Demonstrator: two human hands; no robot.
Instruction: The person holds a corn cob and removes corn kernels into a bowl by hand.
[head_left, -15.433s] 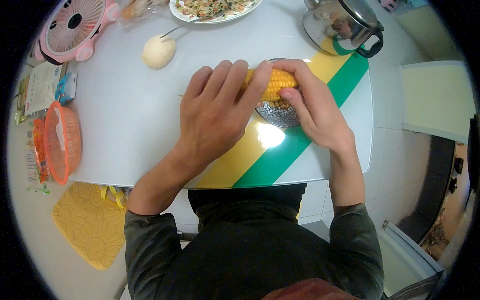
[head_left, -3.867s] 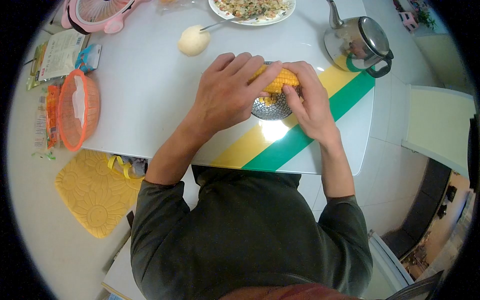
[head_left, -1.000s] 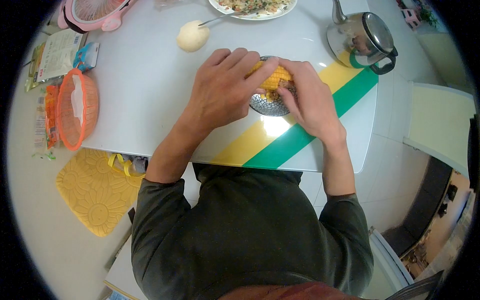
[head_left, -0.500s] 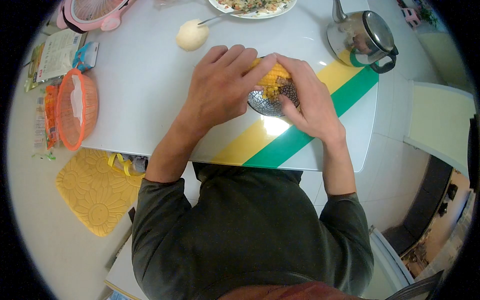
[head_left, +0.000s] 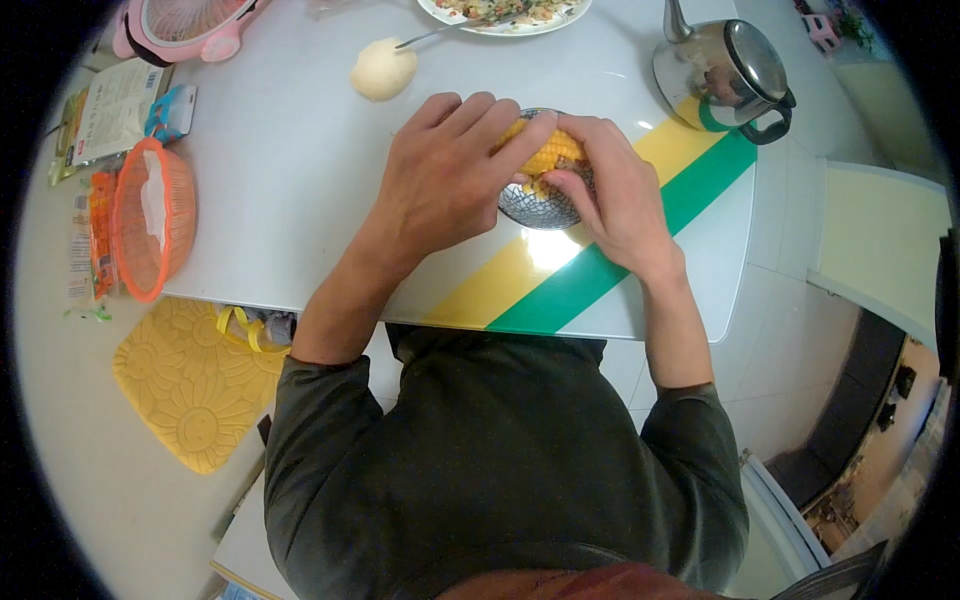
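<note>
Both hands grip a yellow corn cob (head_left: 549, 156) over a dark bowl with a crackle pattern (head_left: 541, 211). My left hand (head_left: 447, 170) wraps one end, its fingers curled and knuckles up. At the other end my right hand (head_left: 622, 192) is closed round the cob, its thumb pressed to the lower side where kernels are gone. A few loose kernels show in the bowl just under the cob. The hands cover both ends of the cob and part of the bowl's rim.
A pale round bun (head_left: 384, 69) lies beyond my left hand, near a plate of chopped food (head_left: 505, 27) with a metal utensil (head_left: 458, 30). A steel teapot (head_left: 705, 75) stands at the right. An orange basket (head_left: 180, 215) and packets (head_left: 117, 108) sit at the left edge.
My right thumb has moved up from the bowl to the cob's underside. The bowl has shifted slightly, and my left hand stays almost still.
</note>
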